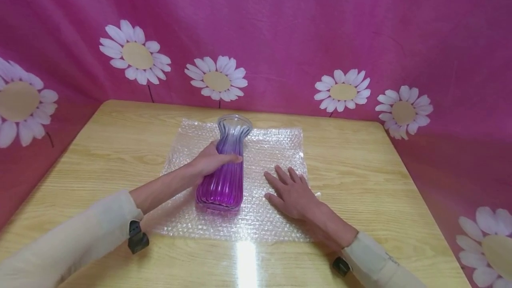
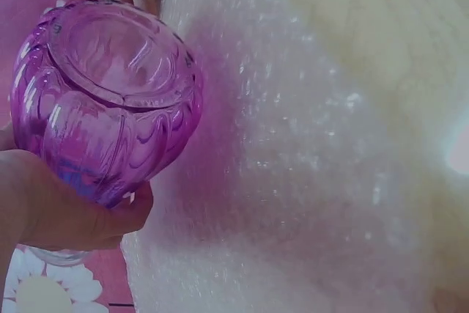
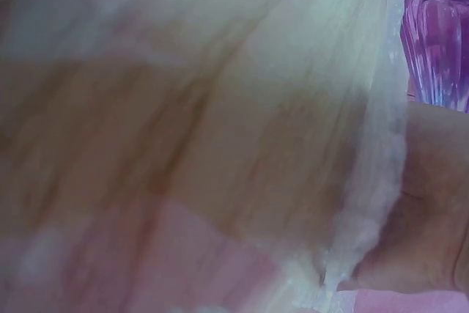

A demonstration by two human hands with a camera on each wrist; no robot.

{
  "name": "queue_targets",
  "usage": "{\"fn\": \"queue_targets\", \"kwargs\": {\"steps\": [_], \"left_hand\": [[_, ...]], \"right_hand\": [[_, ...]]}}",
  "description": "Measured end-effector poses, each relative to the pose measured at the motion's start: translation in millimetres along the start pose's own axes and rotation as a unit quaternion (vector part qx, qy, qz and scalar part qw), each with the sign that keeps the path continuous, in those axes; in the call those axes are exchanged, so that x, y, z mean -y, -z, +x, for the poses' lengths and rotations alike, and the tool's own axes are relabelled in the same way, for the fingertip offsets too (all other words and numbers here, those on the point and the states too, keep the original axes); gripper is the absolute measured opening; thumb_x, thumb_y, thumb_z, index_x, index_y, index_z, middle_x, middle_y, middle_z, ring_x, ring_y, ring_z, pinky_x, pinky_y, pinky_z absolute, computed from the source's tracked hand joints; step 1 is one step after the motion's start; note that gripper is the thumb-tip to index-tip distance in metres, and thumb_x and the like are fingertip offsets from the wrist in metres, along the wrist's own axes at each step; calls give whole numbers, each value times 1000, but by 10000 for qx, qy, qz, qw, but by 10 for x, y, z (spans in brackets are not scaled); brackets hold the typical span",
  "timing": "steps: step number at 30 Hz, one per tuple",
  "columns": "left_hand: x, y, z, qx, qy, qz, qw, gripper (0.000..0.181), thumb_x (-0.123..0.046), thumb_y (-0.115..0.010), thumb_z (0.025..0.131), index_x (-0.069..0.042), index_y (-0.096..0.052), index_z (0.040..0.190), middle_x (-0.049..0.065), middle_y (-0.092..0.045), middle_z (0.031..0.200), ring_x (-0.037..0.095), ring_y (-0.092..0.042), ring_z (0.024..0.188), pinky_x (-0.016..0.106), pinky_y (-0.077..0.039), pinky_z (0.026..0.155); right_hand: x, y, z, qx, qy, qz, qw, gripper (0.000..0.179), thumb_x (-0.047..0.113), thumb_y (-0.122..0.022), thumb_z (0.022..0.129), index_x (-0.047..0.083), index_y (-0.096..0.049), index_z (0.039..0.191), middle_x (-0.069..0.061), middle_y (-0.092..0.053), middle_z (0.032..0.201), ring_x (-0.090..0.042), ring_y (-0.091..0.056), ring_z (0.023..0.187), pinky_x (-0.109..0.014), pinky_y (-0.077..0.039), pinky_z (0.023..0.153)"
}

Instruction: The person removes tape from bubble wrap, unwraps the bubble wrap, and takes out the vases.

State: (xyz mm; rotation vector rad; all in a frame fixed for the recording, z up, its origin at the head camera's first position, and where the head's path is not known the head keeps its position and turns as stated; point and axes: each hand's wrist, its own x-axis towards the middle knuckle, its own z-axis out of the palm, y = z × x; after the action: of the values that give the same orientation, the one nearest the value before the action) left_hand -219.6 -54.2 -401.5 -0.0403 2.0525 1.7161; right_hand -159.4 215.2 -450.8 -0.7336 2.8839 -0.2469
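Observation:
My left hand grips a ribbed glass vase around its middle, thumb across the front. The glass is purple toward the base and fades to clear greyish at the flared rim. In the left wrist view the vase is tilted, its base facing the camera, above the sheet. Beneath it a sheet of bubble wrap lies spread out. My right hand rests on the right side of the wrap with fingers spread. The right wrist view shows an edge of the wrap beside that hand.
The wooden table extends around the bubble wrap on every side. A pink cloth printed with large white daisies hangs behind and beside the table. Black wrist devices sit at both cuffs. Light glares on the near tabletop.

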Motion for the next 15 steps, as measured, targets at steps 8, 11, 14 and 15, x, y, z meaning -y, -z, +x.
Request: {"fn": "queue_targets", "kwargs": {"steps": [8,11,14,15], "left_hand": [[62,18,-179,-256,-403,379,9981,94,-30,-80,82,-5,-24,153,22,-52,136,40,-58,116,54,-48,99],[85,34,-225,-286,-561,385,9973,95,-30,-80,82,-7,-23,154,22,-51,137,39,-59,115,53,-50,97],[99,52,-269,-236,-683,390,9966,94,-29,-80,83,-8,-23,153,22,-51,137,39,-60,114,52,-51,96],[99,56,-284,-218,-693,382,9966,94,-29,-80,83,-9,-22,154,22,-51,137,39,-60,114,52,-51,95]], "right_hand": [[-11,-15,-8,-46,53,-32,10000,63,48,-43,104,16,-32,158,-21,-22,161,-52,-19,143,-70,-21,111],[-9,-8,-8,-71,62,-24,10000,63,48,-44,104,16,-32,158,-20,-22,161,-52,-19,143,-70,-21,111],[-7,-1,-7,-64,58,4,10000,63,47,-43,104,16,-31,158,-20,-21,161,-52,-19,143,-70,-20,111],[-7,1,-7,-62,55,13,10000,63,47,-43,104,16,-31,158,-21,-21,161,-52,-18,143,-70,-20,111]]}}
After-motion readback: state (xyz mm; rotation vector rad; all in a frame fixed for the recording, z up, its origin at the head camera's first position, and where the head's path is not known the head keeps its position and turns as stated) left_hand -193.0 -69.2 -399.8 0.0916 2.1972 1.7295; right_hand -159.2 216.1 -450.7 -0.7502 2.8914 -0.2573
